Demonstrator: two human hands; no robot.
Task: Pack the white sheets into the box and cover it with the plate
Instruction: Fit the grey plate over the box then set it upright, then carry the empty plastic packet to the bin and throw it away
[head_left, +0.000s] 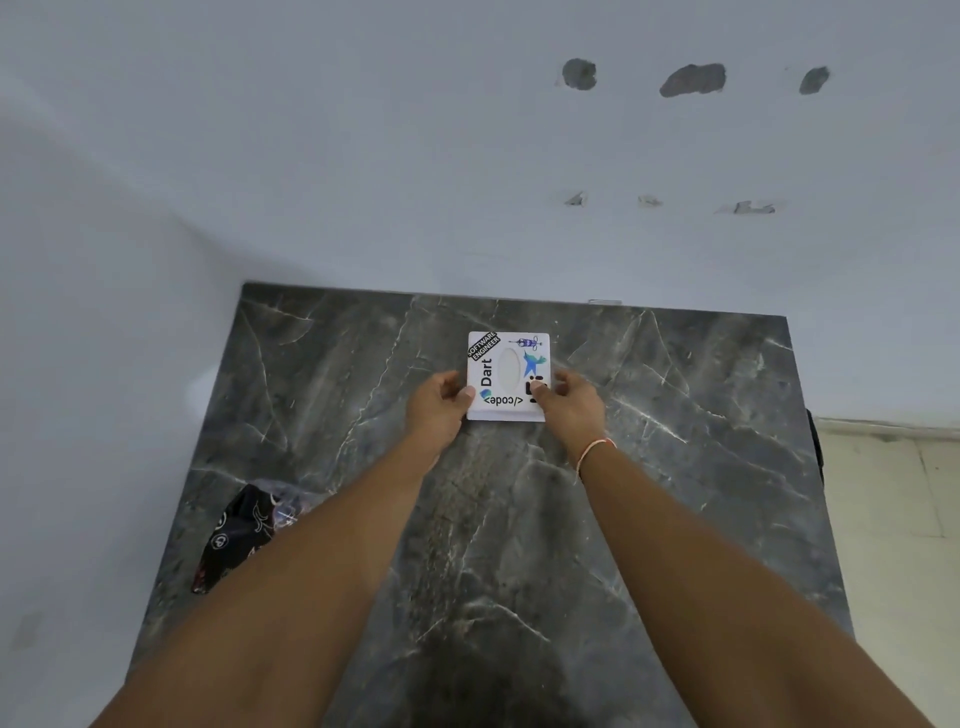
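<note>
A white square plate (506, 371) with stickers and an oval opening in its middle lies on top of a white box, whose front edge (506, 415) shows below it, near the far middle of the table. My left hand (439, 402) grips the plate's near left corner, thumb on top. My right hand (569, 397) grips the near right corner the same way. The white sheets are hidden; only a pale surface shows through the oval.
The dark marble table (519, 519) stands against a white wall. A black patterned pouch with clear plastic (241, 530) lies near the table's left edge. Pale floor tiles (893, 493) show past the right edge.
</note>
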